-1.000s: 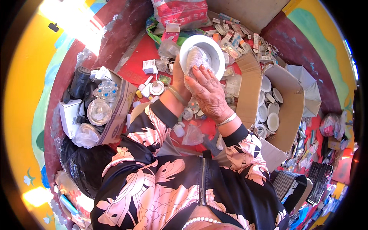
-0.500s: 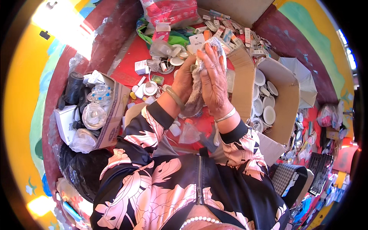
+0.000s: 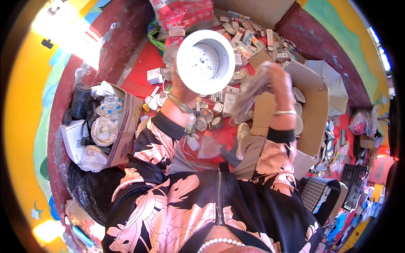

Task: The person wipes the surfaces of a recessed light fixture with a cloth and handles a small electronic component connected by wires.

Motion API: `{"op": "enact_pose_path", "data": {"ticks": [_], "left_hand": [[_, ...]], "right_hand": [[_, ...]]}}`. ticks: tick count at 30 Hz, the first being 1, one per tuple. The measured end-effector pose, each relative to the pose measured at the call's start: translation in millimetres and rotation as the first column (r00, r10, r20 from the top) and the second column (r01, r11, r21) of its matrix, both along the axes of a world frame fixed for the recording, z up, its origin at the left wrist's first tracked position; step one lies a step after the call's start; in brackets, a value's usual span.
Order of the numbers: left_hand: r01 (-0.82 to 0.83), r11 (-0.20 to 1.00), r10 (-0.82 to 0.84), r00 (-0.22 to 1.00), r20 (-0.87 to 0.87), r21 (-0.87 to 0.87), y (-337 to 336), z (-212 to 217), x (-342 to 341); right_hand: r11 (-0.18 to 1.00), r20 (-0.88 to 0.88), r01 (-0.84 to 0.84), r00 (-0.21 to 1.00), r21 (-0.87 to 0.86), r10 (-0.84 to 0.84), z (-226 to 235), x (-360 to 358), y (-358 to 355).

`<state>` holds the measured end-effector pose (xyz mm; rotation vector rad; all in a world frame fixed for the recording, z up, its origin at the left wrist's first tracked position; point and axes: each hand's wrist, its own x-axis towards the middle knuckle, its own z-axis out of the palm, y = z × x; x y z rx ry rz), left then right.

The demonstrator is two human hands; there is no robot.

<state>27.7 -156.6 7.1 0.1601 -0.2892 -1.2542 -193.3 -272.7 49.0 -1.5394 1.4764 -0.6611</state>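
Observation:
A round white downlight (image 3: pixel 205 62), its face dotted with small LEDs, is held up in front of me at arm's length. My left hand (image 3: pixel 182 86) is closed on its left edge, and most of the fingers are hidden behind it. To the right, my right hand (image 3: pixel 280 82) grips a greyish cloth (image 3: pixel 251 92) that trails down to the left. Hand and cloth are smeared by motion, and both are apart from the light. Just beyond the right wrist, a cardboard box (image 3: pixel 314 122) contains several white round lights (image 3: pixel 298 95).
Small cartons (image 3: pixel 249 38) are heaped at the back beside a red-and-white plastic bag (image 3: pixel 185 14). On the left, another cardboard box (image 3: pixel 122 126) holds wrapped lamps (image 3: pixel 104 128) and black items. Loose fixtures and a clear plastic bag (image 3: pixel 209 147) lie on red sheeting between my legs.
My right hand has pulled the cloth away to the right, off the downlight. The light, edge-on between both hands before, now shows its round face in my left hand.

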Motion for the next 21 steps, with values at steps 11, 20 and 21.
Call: {"op": "enact_pose_path", "data": {"ticks": [11, 20, 21], "left_hand": [[-0.038, 0.999, 0.034, 0.986, 0.162, 0.025, 6.5, 7.5, 18.0], [-0.436, 0.886, 0.244, 0.148, 0.958, -0.158, 17.5, 38.4, 16.4], [-0.432, 0.898, 0.265, 0.375, 0.888, -0.086, 13.4, 40.7, 15.5]], "right_hand": [[0.960, 0.185, 0.056, 0.983, -0.274, -0.004, -12.6, -41.7, -24.7], [0.994, 0.751, 0.113, 0.656, 0.000, -0.075, -4.7, -40.8, -15.5], [0.996, 0.782, 0.085, 0.619, 0.024, -0.072, -4.1, -45.1, -16.6]]}}
